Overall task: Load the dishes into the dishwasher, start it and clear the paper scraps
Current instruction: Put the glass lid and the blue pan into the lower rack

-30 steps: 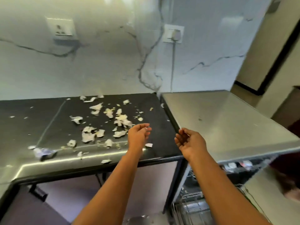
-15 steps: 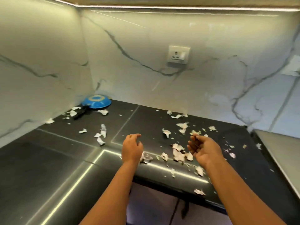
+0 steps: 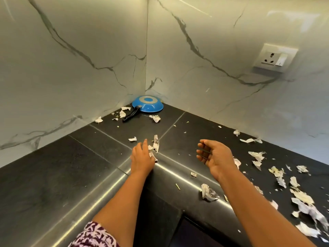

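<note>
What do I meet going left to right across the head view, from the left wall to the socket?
In order: paper scrap at the left wall → left hand → right hand → wall socket. The blue pan overlaps the left hand's span, so I leave it out.

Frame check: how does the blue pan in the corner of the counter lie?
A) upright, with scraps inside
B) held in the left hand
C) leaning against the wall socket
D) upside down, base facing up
D: the blue pan rests base up on the black counter in the corner, untouched by either hand, with its black handle lying among paper scraps.
</note>
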